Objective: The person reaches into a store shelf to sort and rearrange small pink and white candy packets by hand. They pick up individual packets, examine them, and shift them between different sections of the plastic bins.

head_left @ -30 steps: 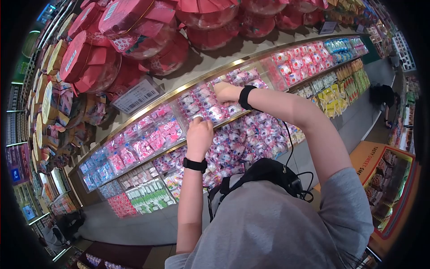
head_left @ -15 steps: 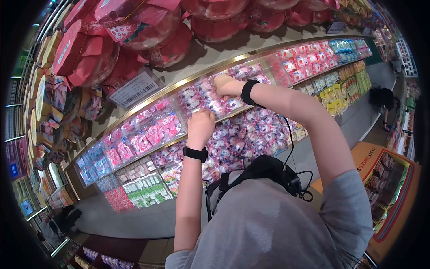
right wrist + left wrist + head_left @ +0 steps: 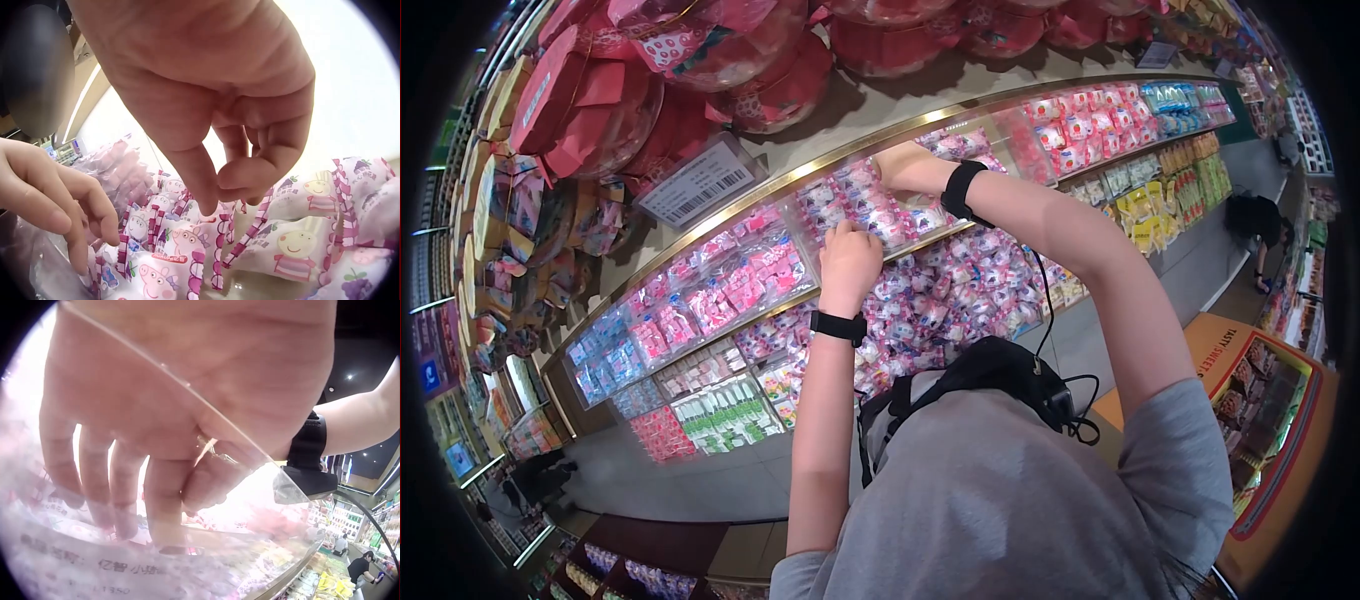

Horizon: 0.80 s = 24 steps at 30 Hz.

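Observation:
Small cartoon-pig candy packets (image 3: 169, 275) stand in rows in a clear-walled bin, mostly white with pink and purple edges. My right hand (image 3: 219, 100) reaches down over them in the right wrist view, thumb and fingertips close together at the packets' upper edges. I cannot tell whether a packet is between them. In the head view that same hand (image 3: 915, 172) is toward the back of the bin. My left hand (image 3: 850, 262) hangs over the front clear panel (image 3: 231, 422), fingers pointing down and spread a little, fingertips at packets beside the left bin wall.
Below the bin lies a heap of similar packets (image 3: 945, 300). Bins of pink packets (image 3: 745, 285) adjoin on the left, strawberry packets (image 3: 1090, 130) on the right. Behind a gold rail (image 3: 800, 185) stand red-covered jars (image 3: 770, 85) and a price sign (image 3: 700, 185). Another person (image 3: 1255, 220) is far right.
The right hand has moved a little farther toward the back of the bin. The left hand's fingers have shifted at the front panel. The head view has tilted down slightly.

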Each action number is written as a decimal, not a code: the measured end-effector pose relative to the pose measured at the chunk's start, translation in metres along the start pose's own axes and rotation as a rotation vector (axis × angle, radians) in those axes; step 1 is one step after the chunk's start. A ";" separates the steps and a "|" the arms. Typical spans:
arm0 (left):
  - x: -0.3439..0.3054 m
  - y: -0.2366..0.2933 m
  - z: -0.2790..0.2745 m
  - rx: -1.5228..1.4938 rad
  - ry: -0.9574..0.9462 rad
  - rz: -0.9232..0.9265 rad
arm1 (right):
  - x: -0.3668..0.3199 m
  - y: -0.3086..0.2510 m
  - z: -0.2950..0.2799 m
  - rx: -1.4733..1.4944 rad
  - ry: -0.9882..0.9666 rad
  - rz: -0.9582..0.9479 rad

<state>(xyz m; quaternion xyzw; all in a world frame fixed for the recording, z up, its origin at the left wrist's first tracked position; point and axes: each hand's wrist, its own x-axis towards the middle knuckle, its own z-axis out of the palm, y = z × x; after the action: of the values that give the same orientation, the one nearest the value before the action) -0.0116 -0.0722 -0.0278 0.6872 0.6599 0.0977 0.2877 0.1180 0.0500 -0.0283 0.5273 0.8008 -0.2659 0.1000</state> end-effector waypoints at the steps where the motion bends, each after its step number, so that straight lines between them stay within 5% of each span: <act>1: -0.001 0.003 -0.001 0.016 0.044 0.010 | 0.003 0.000 0.002 0.002 0.000 -0.001; 3: -0.001 0.007 -0.002 0.033 0.086 0.023 | 0.009 0.001 0.006 -0.080 0.195 -0.084; 10: 0.000 0.014 -0.004 -0.177 0.073 0.286 | 0.020 -0.002 0.013 -0.100 0.265 -0.039; 12: -0.001 0.015 -0.006 -0.183 0.074 0.338 | 0.012 -0.010 -0.002 -0.050 -0.026 0.038; 15: -0.003 0.017 -0.011 0.001 -0.059 0.354 | -0.003 -0.012 -0.022 0.028 -0.210 -0.050; 19: 0.002 0.018 -0.012 0.022 -0.153 0.344 | 0.012 -0.003 -0.002 0.054 -0.229 -0.030; 21: 0.003 0.016 -0.011 0.010 -0.167 0.349 | 0.019 -0.004 0.010 0.016 0.052 -0.051; 24: 0.004 0.012 -0.007 -0.172 -0.162 0.311 | 0.012 -0.006 0.003 0.148 -0.021 0.029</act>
<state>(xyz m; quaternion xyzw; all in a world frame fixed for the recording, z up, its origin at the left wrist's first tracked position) -0.0047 -0.0659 -0.0164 0.7593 0.5098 0.1412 0.3790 0.1069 0.0565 -0.0341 0.5420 0.7701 -0.3284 0.0728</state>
